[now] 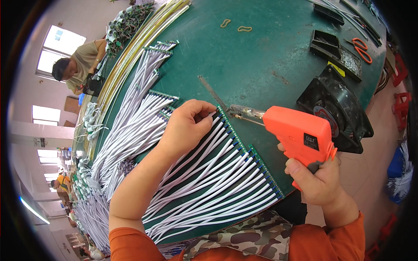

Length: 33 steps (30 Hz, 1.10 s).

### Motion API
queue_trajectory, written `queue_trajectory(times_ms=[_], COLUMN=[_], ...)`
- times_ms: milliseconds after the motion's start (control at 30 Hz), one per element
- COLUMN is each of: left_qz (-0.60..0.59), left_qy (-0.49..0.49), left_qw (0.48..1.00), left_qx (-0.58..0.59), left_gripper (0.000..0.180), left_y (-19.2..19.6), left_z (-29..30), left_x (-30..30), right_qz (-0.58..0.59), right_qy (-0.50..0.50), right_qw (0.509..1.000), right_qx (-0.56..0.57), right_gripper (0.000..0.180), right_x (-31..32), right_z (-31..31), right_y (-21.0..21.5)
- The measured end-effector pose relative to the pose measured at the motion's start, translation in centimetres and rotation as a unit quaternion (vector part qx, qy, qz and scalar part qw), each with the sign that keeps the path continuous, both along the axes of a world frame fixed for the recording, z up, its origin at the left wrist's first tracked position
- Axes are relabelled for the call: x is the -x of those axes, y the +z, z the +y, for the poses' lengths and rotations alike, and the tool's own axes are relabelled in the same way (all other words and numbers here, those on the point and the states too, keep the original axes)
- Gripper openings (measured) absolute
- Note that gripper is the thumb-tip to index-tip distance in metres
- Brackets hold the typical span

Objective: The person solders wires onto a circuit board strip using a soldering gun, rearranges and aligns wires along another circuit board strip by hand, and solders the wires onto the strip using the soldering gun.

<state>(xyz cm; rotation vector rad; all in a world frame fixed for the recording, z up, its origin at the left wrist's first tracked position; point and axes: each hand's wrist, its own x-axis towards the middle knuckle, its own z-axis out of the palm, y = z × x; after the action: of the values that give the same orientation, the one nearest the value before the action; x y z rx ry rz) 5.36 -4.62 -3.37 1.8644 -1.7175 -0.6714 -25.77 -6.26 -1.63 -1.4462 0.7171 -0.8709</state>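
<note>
My right hand (320, 180) is wrapped round the handle of an orange soldering gun (298, 130), whose metal tip points left toward a green circuit board strip (237, 137). My left hand (185, 126) is closed in a pinch at the strip's far end, on a white cable mostly hidden under the fingers. Many white cables (209, 187) run from the strip's edge back to the lower left, with dark blue ends at the board. A second green strip (266, 170) carries more of them nearer to me. Beside the soldering tip lies a flat metal bar (211, 91).
A black fan (333, 111) stands at the right of the green table (261, 56). Behind it are a black parts tray (335, 54) and orange-handled scissors (361, 50). Other cabled boards (163, 95) lie left. A co-worker (80, 65) is at the far left.
</note>
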Motion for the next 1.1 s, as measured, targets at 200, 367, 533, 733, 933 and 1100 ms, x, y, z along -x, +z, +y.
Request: queue_trajectory(times_ms=[200,367,533,733,933,1100], left_qz=[0.105,-0.065,-0.123,-0.158,-0.169,-0.172], left_qy=[0.057,-0.040,-0.079,-0.141,-0.152,-0.142], left_qw=[0.990,0.996,0.984,0.971,0.972,0.974], left_qx=[-0.069,0.055,0.099,0.113,0.052,0.046], left_gripper=[0.020,0.018,0.016,0.016,0.017,0.016], left_y=[0.1,-0.1,0.2,1.1,2.0,2.0], left_z=[-0.3,-0.3,-0.1,-0.9,-2.0,-2.1], left_x=[0.0,0.3,0.4,0.0,0.0,0.1], right_qz=[0.007,0.012,0.001,0.001,0.012,0.028], right_qy=[0.029,0.020,0.006,-0.009,-0.014,-0.006], right_qw=[0.999,0.999,1.000,1.000,1.000,0.999], right_qx=[-0.016,-0.033,0.012,0.012,-0.009,0.021], right_gripper=[0.053,0.053,0.043,0.036,0.026,0.022], right_x=[0.0,-0.1,-0.3,-1.0,-1.7,-2.0], right_z=[-0.1,0.1,-0.1,-0.3,-0.6,-1.1], right_y=[0.4,0.6,0.1,0.0,0.2,0.4])
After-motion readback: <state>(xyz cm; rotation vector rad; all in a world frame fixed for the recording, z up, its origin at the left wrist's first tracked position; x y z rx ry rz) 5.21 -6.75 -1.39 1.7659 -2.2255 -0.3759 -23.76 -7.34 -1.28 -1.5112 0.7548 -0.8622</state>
